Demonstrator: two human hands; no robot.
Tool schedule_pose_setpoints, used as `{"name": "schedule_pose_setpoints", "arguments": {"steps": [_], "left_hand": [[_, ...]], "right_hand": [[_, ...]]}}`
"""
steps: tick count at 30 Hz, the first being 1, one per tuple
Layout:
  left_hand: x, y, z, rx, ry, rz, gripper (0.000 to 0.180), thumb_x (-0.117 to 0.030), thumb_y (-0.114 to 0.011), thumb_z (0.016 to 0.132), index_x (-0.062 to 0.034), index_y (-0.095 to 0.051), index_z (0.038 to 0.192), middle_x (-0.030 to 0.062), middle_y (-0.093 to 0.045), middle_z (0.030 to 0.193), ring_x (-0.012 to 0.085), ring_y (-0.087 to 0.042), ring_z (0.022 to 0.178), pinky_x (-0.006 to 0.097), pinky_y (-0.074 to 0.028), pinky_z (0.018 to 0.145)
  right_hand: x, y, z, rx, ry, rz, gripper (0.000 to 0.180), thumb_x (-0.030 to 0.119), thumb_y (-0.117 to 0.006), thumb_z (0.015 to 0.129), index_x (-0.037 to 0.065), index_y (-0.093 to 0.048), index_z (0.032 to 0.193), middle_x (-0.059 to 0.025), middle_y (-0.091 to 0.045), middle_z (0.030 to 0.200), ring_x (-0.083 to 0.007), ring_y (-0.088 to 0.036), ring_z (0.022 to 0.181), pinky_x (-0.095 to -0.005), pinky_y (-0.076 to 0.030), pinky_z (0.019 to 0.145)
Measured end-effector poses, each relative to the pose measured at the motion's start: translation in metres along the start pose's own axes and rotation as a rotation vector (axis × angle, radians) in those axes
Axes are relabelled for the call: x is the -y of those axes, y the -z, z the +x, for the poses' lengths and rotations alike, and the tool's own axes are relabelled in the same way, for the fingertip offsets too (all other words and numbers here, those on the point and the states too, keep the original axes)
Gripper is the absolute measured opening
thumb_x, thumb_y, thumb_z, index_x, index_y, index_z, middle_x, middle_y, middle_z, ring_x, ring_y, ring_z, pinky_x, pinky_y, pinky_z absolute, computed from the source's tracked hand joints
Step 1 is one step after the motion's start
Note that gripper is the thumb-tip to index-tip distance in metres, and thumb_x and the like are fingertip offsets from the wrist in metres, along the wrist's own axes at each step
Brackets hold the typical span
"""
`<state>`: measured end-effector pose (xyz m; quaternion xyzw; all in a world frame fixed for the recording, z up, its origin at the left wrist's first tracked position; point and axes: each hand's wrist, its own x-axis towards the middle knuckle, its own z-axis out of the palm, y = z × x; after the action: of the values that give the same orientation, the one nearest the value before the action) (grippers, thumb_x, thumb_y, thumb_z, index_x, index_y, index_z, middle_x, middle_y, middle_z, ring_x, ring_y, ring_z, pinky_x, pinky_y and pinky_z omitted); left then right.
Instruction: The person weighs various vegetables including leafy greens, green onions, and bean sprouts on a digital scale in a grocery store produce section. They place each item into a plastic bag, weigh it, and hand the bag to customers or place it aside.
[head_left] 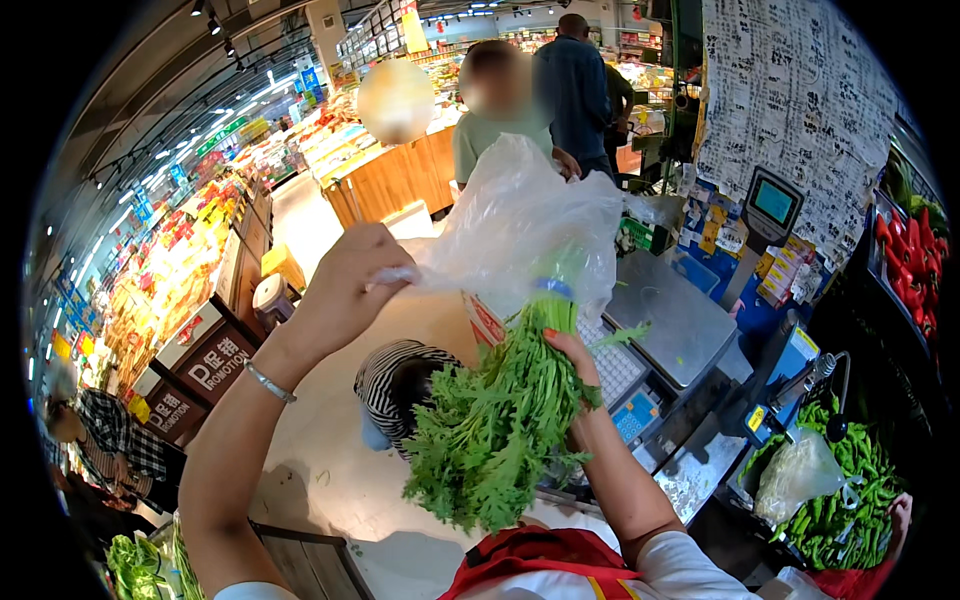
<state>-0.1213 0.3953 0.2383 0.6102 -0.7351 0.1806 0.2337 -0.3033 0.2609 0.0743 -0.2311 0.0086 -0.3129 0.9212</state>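
Observation:
My left hand (352,278), raised at the left, pinches the edge of a clear plastic bag (520,205). The bag puffs out across the upper middle. In my right hand (572,358) is a bunch of leafy greens (490,430) with jagged leaves, tilted so that its leaves hang toward me. Its stems, bound with a blue band (553,288), point up and away, and their ends show through the bag's film. My right fingers are partly hidden behind the leaves.
To the right stands a weighing scale (675,310) with a raised display (772,203) and a keypad. A blue bag-sealing device (785,375) sits nearer, beside green peppers (835,520). Red peppers (910,265) are at far right. A person in stripes (395,390) is low beyond the greens; another (500,120) stands ahead.

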Motion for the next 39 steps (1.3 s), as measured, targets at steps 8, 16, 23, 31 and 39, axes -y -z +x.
{"name": "schedule_pose_setpoints", "arguments": {"steps": [8,16,23,31,39], "left_hand": [[-0.027,-0.006,-0.04,0.213,0.291,-0.649,0.03,-0.025,-0.045,0.085,0.0011,-0.058,0.093,0.0057,-0.054,0.069,0.01,-0.047,0.058,0.023,-0.037,0.052],[-0.058,-0.014,-0.023,0.358,-0.363,-0.637,0.04,-0.035,-0.061,0.072,-0.0105,-0.061,0.104,0.0062,-0.053,0.069,0.0212,-0.049,0.056,0.029,-0.037,0.049],[-0.021,-0.018,-0.066,0.405,-0.314,-0.223,0.025,-0.024,-0.062,0.068,-0.0116,-0.059,0.089,0.0064,-0.041,0.056,0.0244,-0.044,0.049,0.034,-0.032,0.045],[0.014,-0.103,-0.131,0.061,-0.178,-0.221,0.017,-0.021,-0.061,0.069,-0.0056,-0.06,0.076,0.0099,-0.051,0.058,0.0329,-0.049,0.051,0.039,-0.039,0.046],[-0.036,-0.148,-0.161,-0.075,0.182,-0.898,0.01,-0.01,-0.053,0.073,-0.0034,-0.057,0.067,0.0093,-0.056,0.062,0.0268,-0.054,0.057,0.034,-0.045,0.055]], "right_hand": [[0.011,-0.024,0.019,-0.055,0.152,0.124,0.034,0.018,-0.05,0.079,0.001,-0.047,0.109,-0.0115,-0.057,0.096,-0.024,-0.06,0.081,-0.0364,-0.052,0.07],[-0.004,-0.021,0.043,-0.273,0.322,-0.083,0.03,0.026,-0.049,0.084,0.002,-0.053,0.101,-0.0137,-0.057,0.095,-0.0247,-0.059,0.083,-0.036,-0.05,0.073],[0.028,-0.006,0.028,-0.127,0.306,0.126,0.031,0.027,-0.047,0.085,0.002,-0.052,0.102,-0.0144,-0.056,0.097,-0.0259,-0.058,0.084,-0.0376,-0.049,0.075],[0.092,-0.016,0.019,-0.069,0.431,0.194,0.032,0.029,-0.046,0.086,0.002,-0.052,0.103,-0.0153,-0.055,0.099,-0.0271,-0.057,0.086,-0.0393,-0.048,0.077],[0.123,0.022,0.073,-0.24,0.663,0.043,0.03,0.023,-0.037,0.089,0.002,-0.052,0.105,-0.0135,-0.055,0.104,-0.0249,-0.056,0.091,-0.0381,-0.046,0.08]]}}
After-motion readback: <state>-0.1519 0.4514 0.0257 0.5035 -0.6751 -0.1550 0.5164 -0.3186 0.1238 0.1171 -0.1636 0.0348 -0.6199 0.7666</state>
